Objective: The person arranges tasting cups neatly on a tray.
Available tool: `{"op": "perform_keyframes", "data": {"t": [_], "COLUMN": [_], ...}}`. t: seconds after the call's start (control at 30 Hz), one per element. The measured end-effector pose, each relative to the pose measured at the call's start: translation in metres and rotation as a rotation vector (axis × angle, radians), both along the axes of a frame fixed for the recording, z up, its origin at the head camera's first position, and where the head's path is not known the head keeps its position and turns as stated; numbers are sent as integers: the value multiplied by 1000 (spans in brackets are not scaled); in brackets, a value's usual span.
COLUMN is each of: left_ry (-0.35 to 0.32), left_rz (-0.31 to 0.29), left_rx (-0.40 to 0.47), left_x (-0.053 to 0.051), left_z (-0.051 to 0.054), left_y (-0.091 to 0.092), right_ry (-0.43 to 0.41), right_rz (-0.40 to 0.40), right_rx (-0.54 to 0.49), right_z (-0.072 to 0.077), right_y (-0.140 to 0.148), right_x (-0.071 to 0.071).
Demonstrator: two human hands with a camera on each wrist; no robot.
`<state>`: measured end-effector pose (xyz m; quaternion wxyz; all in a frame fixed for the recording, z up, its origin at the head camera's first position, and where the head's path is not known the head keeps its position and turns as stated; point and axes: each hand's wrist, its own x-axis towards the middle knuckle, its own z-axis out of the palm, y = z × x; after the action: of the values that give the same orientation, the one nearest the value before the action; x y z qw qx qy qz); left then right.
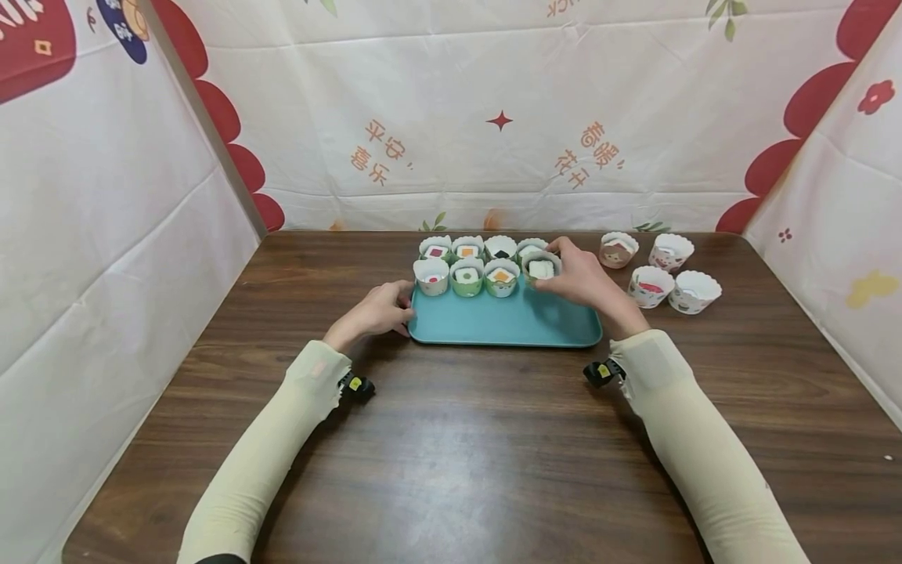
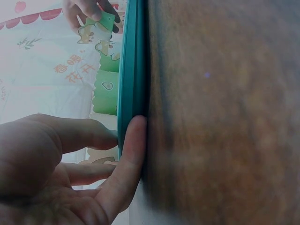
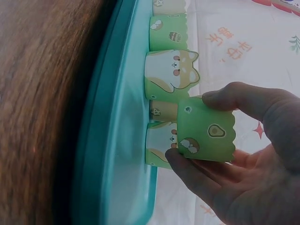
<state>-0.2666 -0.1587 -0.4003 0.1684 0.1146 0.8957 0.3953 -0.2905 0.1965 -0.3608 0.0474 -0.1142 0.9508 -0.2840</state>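
Note:
A paper baking cup [image 3: 206,133], green with an avocado print, is pinched between the thumb and fingers of my right hand [image 1: 583,278]. Something pale lies inside it, and it hovers over the right part of the teal tray [image 1: 486,323]. At the tray's left end, my left hand [image 1: 382,308] holds the edge, one finger against the outer side and the thumb at the rim. Two rows of similar cups stand on the tray, among them a green one [image 1: 467,283] and a white one [image 1: 431,283]. They contain small pieces with coloured centres.
Right of the tray, several more patterned cups stand on the brown wooden table [image 1: 451,439], one of them a white cup [image 1: 694,298]. A printed white cloth [image 1: 451,102] hangs behind the table and along both sides.

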Motion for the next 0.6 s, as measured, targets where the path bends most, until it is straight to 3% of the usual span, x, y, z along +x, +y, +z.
{"op": "perform_keyframes", "data": {"t": [0.6], "left_ry": [3], "left_rz": [-1], "left_rx": [-5], "left_x": [0], "left_z": [1], "left_y": [1], "right_ry": [14], "right_rz": [-38], "right_rx": [24], "right_z": [-13], "right_y": [-6], "right_x": [-4]}}
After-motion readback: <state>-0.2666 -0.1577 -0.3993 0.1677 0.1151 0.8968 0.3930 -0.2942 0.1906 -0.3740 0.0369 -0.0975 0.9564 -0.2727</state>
